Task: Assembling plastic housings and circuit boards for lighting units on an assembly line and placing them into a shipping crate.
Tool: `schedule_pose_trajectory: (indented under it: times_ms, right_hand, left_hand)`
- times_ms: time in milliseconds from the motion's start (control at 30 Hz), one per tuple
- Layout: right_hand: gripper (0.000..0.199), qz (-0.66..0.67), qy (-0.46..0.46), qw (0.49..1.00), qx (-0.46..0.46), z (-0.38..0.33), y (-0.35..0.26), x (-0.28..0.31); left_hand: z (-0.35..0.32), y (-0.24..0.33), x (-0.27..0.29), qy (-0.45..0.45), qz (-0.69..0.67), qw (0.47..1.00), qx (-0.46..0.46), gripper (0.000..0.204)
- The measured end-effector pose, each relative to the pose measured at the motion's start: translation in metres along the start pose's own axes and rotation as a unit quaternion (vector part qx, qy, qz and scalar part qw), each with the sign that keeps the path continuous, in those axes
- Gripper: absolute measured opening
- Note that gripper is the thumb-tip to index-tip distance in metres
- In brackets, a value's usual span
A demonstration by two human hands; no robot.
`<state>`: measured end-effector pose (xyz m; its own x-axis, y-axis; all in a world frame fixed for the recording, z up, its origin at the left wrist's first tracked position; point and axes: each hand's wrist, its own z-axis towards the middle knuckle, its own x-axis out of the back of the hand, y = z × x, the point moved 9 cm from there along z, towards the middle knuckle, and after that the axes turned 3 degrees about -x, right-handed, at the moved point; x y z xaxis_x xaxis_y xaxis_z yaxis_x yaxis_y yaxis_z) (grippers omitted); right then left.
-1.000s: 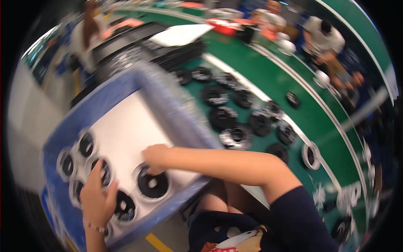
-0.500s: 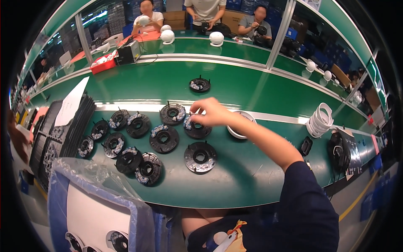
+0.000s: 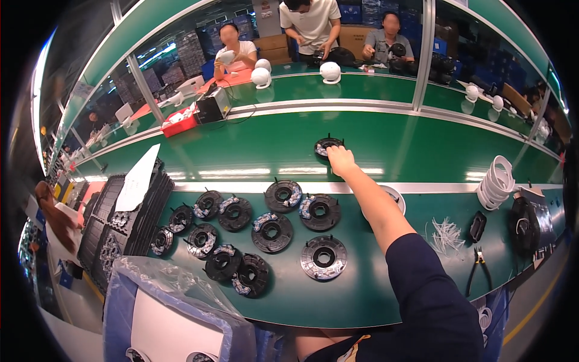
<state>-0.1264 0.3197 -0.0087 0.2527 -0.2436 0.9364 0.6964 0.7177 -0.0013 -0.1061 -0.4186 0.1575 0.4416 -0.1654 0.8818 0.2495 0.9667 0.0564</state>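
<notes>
Reaching far across the bench, my right hand (image 3: 342, 161) has its fingers closed on the near right edge of a black round base (image 3: 321, 148), which lies on the green conveyor surface (image 3: 253, 148). Short posts stand up from its rim, and a pale circuit part shows on its left side. The fingertips are partly hidden behind my hand. My left hand is out of view. On the bench nearer to me lie several similar black round bases, among them one with a silvery ring face (image 3: 324, 274) and another (image 3: 319, 211) below my forearm.
Stacked black trays (image 3: 111, 211) with a white sheet (image 3: 137, 178) stand at left, above a blue plastic-lined bin (image 3: 226, 338). Right of my arm are white ties (image 3: 446, 236), cutting pliers (image 3: 479, 265), a black oblong case (image 3: 477, 226) and stacked white rings (image 3: 496, 184). People work across the conveyor.
My right hand has moved from above the near bases, out to the far base on the conveyor, and closed on its edge. The whole view has shifted, showing the pliers and ties.
</notes>
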Motion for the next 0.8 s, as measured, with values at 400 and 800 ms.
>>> schedule_pose_trajectory:
  times_ms: [400, 800]
  right_hand:
    - [0.005, 0.073, 0.031, 0.997, 0.017, -0.007, 0.001, 0.043]
    - [0.006, 0.221, 0.048, 0.974, -0.022, -0.025, 0.011, 0.059]
  left_hand:
    - [0.003, -0.007, -0.02, -0.055, -0.019, 0.997, -0.054, 0.022]
    - [-0.02, -0.031, -0.037, -0.096, -0.152, 0.984, -0.022, 0.028]
